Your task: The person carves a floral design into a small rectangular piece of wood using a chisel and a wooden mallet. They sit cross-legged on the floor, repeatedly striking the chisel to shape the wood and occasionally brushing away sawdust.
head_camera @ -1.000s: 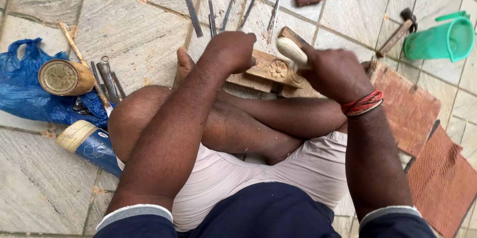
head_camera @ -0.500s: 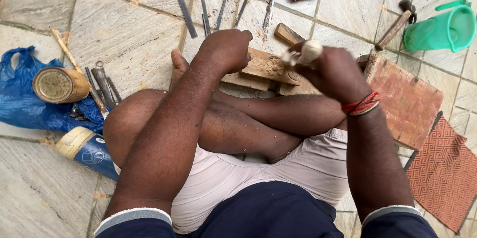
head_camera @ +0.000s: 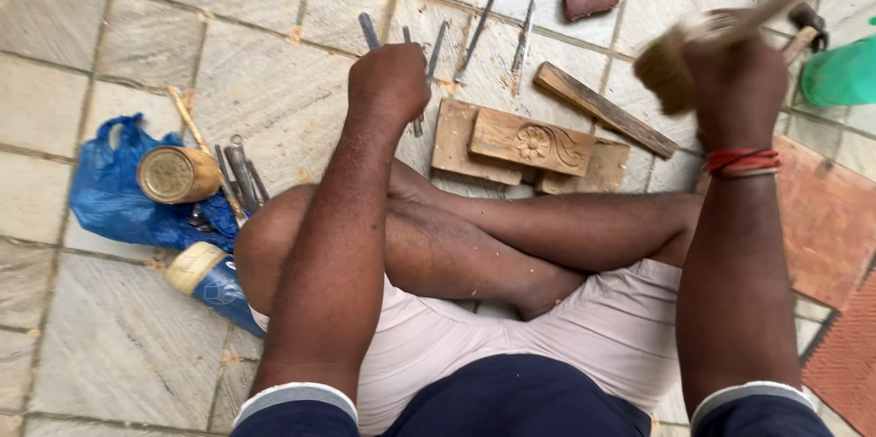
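Note:
I sit cross-legged on a stone-tiled floor. In front of my shins a wooden block carved with a flower (head_camera: 531, 140) rests on flat boards (head_camera: 456, 140). My left hand (head_camera: 391, 81) is a closed fist left of the block, over a row of metal chisels (head_camera: 474, 31); a thin metal chisel tip (head_camera: 418, 125) sticks out below the fist. My right hand (head_camera: 737, 81), with a red thread at the wrist, is raised to the right of the block. It grips a wooden mallet (head_camera: 671, 67), blurred by motion.
A wooden slat (head_camera: 607, 109) lies beyond the block. A blue plastic bag (head_camera: 109, 195) with a round tin (head_camera: 178, 174) and more tools is at left. A brown cylinder (head_camera: 591, 1), a hammer (head_camera: 808, 22), a green plastic jug (head_camera: 844, 72) and red mats (head_camera: 826, 218) are at right.
My right hand has swung the mallet up and to the right, away from the block. My left hand has lifted off the block and moved left, which uncovers the carving.

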